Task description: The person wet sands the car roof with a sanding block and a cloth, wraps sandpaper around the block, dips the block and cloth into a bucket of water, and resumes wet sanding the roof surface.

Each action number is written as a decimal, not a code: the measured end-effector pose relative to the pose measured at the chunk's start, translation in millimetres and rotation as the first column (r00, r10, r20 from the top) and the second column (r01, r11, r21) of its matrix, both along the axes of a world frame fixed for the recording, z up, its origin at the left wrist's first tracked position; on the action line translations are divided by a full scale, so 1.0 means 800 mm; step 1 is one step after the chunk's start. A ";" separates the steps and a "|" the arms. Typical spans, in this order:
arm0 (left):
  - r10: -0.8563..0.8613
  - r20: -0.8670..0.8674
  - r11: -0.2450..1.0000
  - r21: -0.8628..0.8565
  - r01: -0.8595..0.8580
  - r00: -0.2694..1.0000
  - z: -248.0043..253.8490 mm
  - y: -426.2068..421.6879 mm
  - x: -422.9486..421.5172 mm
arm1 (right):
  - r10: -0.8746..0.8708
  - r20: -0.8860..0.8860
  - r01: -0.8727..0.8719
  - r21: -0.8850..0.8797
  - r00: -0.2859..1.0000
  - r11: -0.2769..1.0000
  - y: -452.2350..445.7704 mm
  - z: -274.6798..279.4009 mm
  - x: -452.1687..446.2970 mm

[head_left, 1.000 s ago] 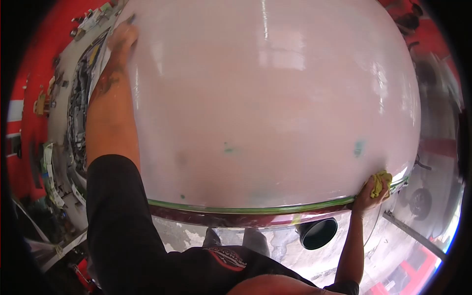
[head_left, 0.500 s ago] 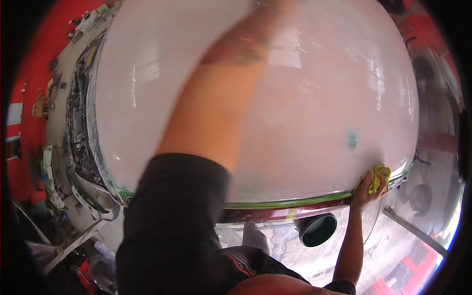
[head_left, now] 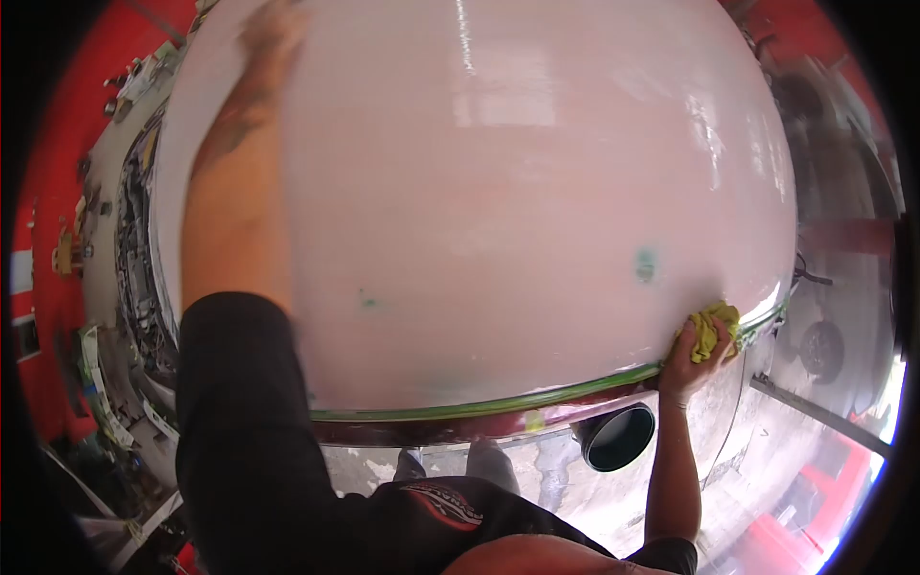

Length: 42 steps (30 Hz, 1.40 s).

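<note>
A broad, pale pink car panel (head_left: 498,220) with a glossy sheen fills the middle of the view. Green patches mark its surface, and a green strip (head_left: 479,403) runs along its near edge. My left hand (head_left: 273,36) is stretched far out over the panel's upper left, smeared by motion. Whether it holds anything I cannot make out. At the near right edge, my right hand (head_left: 688,369) grips a crumpled yellow-green cloth (head_left: 717,331), which rests against the panel.
A black bucket (head_left: 621,439) stands on the floor below the near edge. Dark car parts (head_left: 144,259) line the left side of the panel. A wheel (head_left: 821,351) lies at the right. My feet (head_left: 492,460) are beneath the edge.
My left arm has swept leftward across the panel, uncovering its middle and another small green spot. The view has shifted slightly; my right hand stays at the edge with the cloth.
</note>
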State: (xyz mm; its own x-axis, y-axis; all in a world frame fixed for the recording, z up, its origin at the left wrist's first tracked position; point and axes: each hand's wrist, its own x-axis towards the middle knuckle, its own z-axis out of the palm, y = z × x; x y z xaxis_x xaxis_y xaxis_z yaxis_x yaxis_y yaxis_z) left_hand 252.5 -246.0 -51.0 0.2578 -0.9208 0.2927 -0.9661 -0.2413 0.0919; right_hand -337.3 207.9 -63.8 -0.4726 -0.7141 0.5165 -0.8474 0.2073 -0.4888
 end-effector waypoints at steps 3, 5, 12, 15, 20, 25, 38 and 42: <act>-0.371 -0.087 0.911 -0.228 0.344 0.925 0.043 0.019 -0.320 | -0.011 -0.004 0.011 0.033 1.000 0.999 0.002 0.003 -0.002; -0.469 -0.034 0.814 -0.403 0.418 0.882 0.015 0.022 -0.453 | -0.007 -0.016 0.008 0.040 1.000 0.999 0.005 0.002 -0.008; -0.622 0.032 0.715 -0.385 0.584 0.783 -0.002 0.040 -0.425 | 0.021 -0.009 -0.021 0.023 1.000 1.000 0.005 -0.001 -0.008; -0.387 -0.021 0.888 -0.277 0.367 0.922 0.027 0.054 -0.204 | 0.034 -0.015 -0.034 0.015 0.999 0.999 0.005 -0.002 -0.007; 0.196 0.005 0.980 -0.040 -0.196 0.981 -0.047 0.135 0.188 | -0.012 -0.052 0.014 0.034 0.999 0.999 0.003 -0.001 -0.007; 0.367 0.086 0.922 0.096 -0.375 0.926 -0.043 0.140 0.202 | -0.014 -0.013 0.015 0.041 1.000 0.999 0.003 0.005 -0.001; -0.793 -0.059 0.596 -0.280 0.753 0.606 -0.001 0.152 -0.684 | 0.010 -0.027 -0.009 0.033 1.000 0.999 0.004 0.008 0.000; -0.666 -0.251 0.745 -0.210 0.633 0.702 -0.006 0.080 -0.503 | 0.009 -0.041 -0.008 0.035 0.999 0.999 0.003 0.010 0.001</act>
